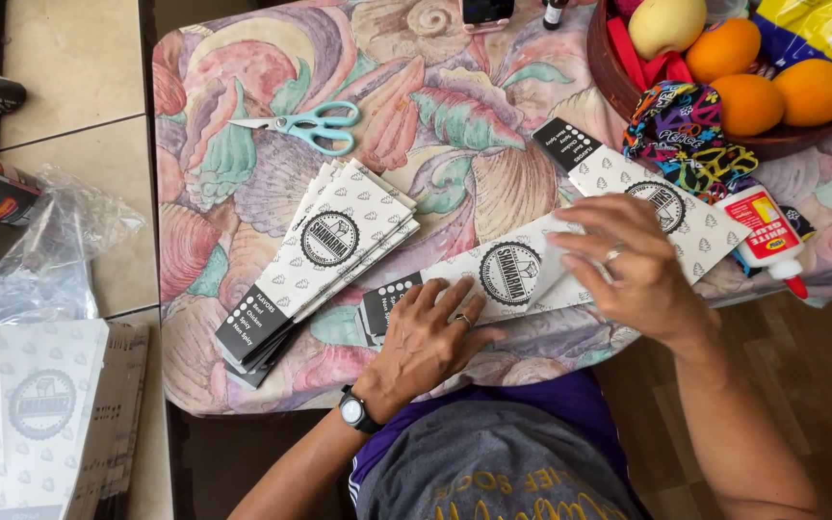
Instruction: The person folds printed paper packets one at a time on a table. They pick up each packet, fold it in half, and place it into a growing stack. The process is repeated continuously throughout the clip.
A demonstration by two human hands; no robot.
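**Both hands on a printed paper sleeve at the table edge**

Left hand point(432, 332) lies flat, fingers spread, pinning the near end of a long printed paper sleeve point(493, 274) on the shell-patterned tablecloth point(243, 173). Right hand point(628, 265) presses the sleeve's other end, fingers curled loosely over the paper (not closed around it). A stack of finished sleeves point(325, 255) lies just left. Teal scissors point(305, 125) sit farther back; a white glue bottle point(767, 236) lies right, near the fruit bowl point(628, 91).
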